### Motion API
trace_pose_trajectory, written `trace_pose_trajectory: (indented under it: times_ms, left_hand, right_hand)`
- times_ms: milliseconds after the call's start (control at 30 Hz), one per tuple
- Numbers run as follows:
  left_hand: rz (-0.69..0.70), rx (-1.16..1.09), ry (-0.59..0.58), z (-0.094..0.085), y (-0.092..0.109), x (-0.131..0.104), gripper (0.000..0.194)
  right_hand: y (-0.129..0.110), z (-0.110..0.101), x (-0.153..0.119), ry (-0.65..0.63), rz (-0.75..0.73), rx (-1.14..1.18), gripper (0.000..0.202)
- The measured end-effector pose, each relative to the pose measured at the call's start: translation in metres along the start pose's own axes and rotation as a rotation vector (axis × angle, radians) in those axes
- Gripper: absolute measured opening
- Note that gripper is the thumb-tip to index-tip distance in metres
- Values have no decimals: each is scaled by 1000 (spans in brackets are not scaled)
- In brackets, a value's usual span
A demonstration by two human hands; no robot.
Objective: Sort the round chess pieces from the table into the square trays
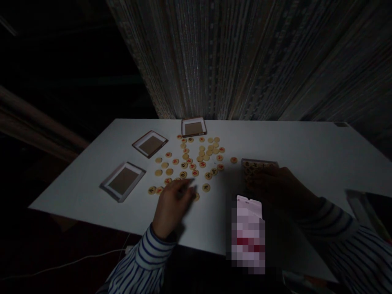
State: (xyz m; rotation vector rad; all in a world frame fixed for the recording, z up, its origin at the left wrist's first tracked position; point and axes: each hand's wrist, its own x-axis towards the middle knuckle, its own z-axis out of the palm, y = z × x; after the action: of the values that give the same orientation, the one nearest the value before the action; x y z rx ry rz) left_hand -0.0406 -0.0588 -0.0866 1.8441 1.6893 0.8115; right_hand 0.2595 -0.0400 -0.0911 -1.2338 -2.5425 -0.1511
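Striped sleeves (142, 259) reach in closest, one at 7 o'clock and one at 4, taking the scattered playing discs as the centre of the dial. Between 4 and 5 o'clock a phone (248, 228), its lit screen blurred into blocks, overlaps the near edge of the white table (306, 155); what supports it I cannot tell.

The left hand (170, 202) is at 7 o'clock, thumb and forefinger parted, with nothing visible between them. Its fingertips are slightly blurred, and one disc (197, 197) lies just beside the thumb. The right hand (277, 183), just past 3 o'clock, is deep in shadow with its fingers over a shallow box (259, 161) of discs; how far they are bent, or whether they grip anything, I cannot tell. Rows of dark-marked discs show in the far part of that box.

The loose discs (202, 165) spread across the middle of the table. Some carry red characters, some black; plain faces gather between 1 and 2 o'clock, with more at 9.

Open trays with brown floors stand around them: one (194, 129) at 12 o'clock, another (150, 145) near 10, a third (123, 181) between 8 and 9. Beyond, at 12, hangs a stringy curtain (211, 61).
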Motion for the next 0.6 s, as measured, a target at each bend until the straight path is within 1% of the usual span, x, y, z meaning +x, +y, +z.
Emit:
trace_pose_trajectory:
  times_ms: [100, 233, 333, 433, 500, 600]
  left_hand:
    - [117, 263, -8, -8, -14, 1, 25]
    - [164, 442, -44, -8, -17, 4, 21]
    - [143, 513, -43, -1, -15, 8, 19]
    - [129, 556, -28, 4, -15, 12, 18]
    - [136, 553, -20, 6, -16, 13, 18]
    - [166, 492, 26, 5, -15, 12, 18]
  right_hand:
    - [-11, 3, 6, 42, -50, 27, 21]
    - [-31, 2, 20, 47, -44, 60, 20]
    - [-41, 1, 28, 44, -80, 95, 20]
    - [-43, 2, 30, 67, -108, 116, 19]
    - [-44, 2, 30, 79, -96, 128, 18]
    - [-46, 2, 30, 80, -84, 182, 17]
